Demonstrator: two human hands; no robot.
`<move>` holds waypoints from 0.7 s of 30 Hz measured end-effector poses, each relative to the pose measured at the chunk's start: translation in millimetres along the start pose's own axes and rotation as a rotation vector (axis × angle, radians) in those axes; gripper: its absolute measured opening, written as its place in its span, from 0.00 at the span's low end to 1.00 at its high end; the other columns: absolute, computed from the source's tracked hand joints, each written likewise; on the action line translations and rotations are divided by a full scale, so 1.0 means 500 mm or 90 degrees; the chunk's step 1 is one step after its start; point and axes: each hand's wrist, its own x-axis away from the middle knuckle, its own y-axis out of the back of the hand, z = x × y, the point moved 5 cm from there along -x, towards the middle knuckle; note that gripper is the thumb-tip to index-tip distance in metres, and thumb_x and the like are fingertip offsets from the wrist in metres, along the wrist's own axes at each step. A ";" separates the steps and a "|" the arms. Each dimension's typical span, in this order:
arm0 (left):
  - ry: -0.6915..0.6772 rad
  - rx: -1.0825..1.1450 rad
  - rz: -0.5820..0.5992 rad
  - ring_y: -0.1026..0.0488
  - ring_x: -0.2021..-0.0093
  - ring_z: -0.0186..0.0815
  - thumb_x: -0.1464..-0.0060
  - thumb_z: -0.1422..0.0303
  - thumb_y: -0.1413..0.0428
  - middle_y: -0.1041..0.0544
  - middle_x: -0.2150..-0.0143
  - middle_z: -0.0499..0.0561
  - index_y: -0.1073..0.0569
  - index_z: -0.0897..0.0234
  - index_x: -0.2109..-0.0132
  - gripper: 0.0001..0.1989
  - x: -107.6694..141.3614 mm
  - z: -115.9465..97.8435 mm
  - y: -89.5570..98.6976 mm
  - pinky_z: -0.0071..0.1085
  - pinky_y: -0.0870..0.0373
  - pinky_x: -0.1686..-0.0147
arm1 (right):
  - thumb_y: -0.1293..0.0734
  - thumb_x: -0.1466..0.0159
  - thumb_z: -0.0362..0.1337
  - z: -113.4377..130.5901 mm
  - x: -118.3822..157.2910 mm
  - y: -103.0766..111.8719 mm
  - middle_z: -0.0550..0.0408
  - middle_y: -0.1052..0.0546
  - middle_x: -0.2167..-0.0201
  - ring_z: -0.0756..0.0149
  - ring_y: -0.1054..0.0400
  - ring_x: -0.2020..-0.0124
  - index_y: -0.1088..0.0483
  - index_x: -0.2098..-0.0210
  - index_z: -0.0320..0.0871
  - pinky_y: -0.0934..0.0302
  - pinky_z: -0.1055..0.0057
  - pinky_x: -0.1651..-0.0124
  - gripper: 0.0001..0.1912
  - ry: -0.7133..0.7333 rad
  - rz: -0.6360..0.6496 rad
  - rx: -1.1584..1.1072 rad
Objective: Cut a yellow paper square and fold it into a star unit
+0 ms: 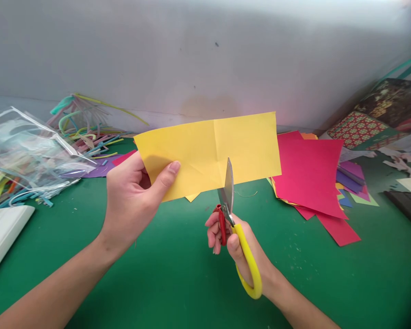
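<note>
A long yellow sheet of paper (192, 151) is held up above the table, with a vertical crease near its middle. My left hand (133, 196) pinches its left end, thumb in front and the other fingers hidden behind. My right hand (246, 251) grips scissors (248, 265) with one yellow and one red handle. Their blades are apart at the paper's lower edge, close to the crease; one blade lies in front and the other passes behind the sheet.
Red paper sheets (308, 178) lie stacked on the green table (178, 274) at right, beside coloured scraps (352, 178). At left are a clear plastic bag (37, 151), colourful pipe cleaners (89, 132) and a white object (7, 233). A patterned box (361, 130) stands back right, before a pale wall.
</note>
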 end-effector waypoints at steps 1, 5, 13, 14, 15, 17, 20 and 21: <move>0.001 0.002 0.003 0.19 0.63 0.36 0.42 0.65 0.34 0.15 0.59 0.46 0.18 0.59 0.55 0.08 0.000 0.000 0.000 0.27 0.22 0.70 | 0.41 0.37 0.72 0.001 0.000 -0.001 0.52 0.27 0.67 0.64 0.37 0.71 0.32 0.53 0.43 0.39 0.66 0.66 0.37 0.001 -0.001 0.000; 0.002 0.010 0.009 0.19 0.63 0.36 0.42 0.65 0.34 0.15 0.59 0.45 0.18 0.58 0.55 0.08 0.000 0.000 0.001 0.27 0.22 0.69 | 0.41 0.37 0.72 0.001 -0.002 -0.003 0.52 0.28 0.68 0.65 0.37 0.71 0.32 0.53 0.43 0.39 0.66 0.67 0.37 -0.001 0.001 -0.004; -0.002 -0.009 0.005 0.19 0.63 0.37 0.42 0.65 0.34 0.15 0.58 0.46 0.17 0.58 0.54 0.09 0.001 0.000 0.001 0.27 0.22 0.70 | 0.41 0.37 0.72 0.005 -0.002 -0.003 0.52 0.27 0.68 0.64 0.37 0.71 0.32 0.54 0.43 0.39 0.67 0.67 0.38 -0.008 -0.003 0.006; -0.003 -0.009 0.004 0.19 0.63 0.36 0.42 0.65 0.34 0.15 0.58 0.46 0.18 0.58 0.54 0.09 0.001 0.000 0.001 0.27 0.22 0.70 | 0.41 0.37 0.72 0.005 -0.002 -0.003 0.52 0.27 0.68 0.64 0.37 0.71 0.32 0.54 0.43 0.39 0.67 0.67 0.37 -0.008 -0.003 0.008; -0.004 -0.008 0.004 0.19 0.63 0.36 0.42 0.65 0.34 0.15 0.58 0.46 0.18 0.58 0.54 0.09 0.001 0.000 0.001 0.27 0.22 0.70 | 0.41 0.37 0.72 0.005 -0.002 -0.002 0.52 0.27 0.68 0.64 0.37 0.71 0.32 0.54 0.43 0.39 0.67 0.67 0.37 -0.008 -0.004 0.009; -0.002 -0.003 0.008 0.19 0.63 0.36 0.42 0.65 0.35 0.15 0.59 0.45 0.18 0.58 0.55 0.08 0.001 0.000 0.000 0.26 0.22 0.70 | 0.41 0.37 0.72 0.004 -0.002 -0.003 0.52 0.28 0.68 0.65 0.37 0.71 0.32 0.54 0.43 0.39 0.67 0.67 0.37 -0.007 -0.002 0.004; 0.000 0.000 0.008 0.19 0.63 0.35 0.42 0.65 0.34 0.15 0.58 0.44 0.18 0.57 0.55 0.08 0.002 -0.001 -0.001 0.26 0.22 0.69 | 0.41 0.37 0.72 0.002 -0.002 -0.003 0.52 0.28 0.68 0.65 0.38 0.71 0.32 0.54 0.43 0.39 0.67 0.67 0.37 -0.005 0.002 -0.004; 0.002 0.000 0.007 0.19 0.63 0.35 0.42 0.65 0.35 0.15 0.58 0.44 0.18 0.57 0.55 0.08 0.002 -0.001 0.000 0.26 0.22 0.69 | 0.41 0.37 0.72 0.002 -0.001 -0.003 0.52 0.28 0.68 0.66 0.38 0.71 0.32 0.54 0.43 0.39 0.67 0.67 0.37 -0.006 0.001 -0.005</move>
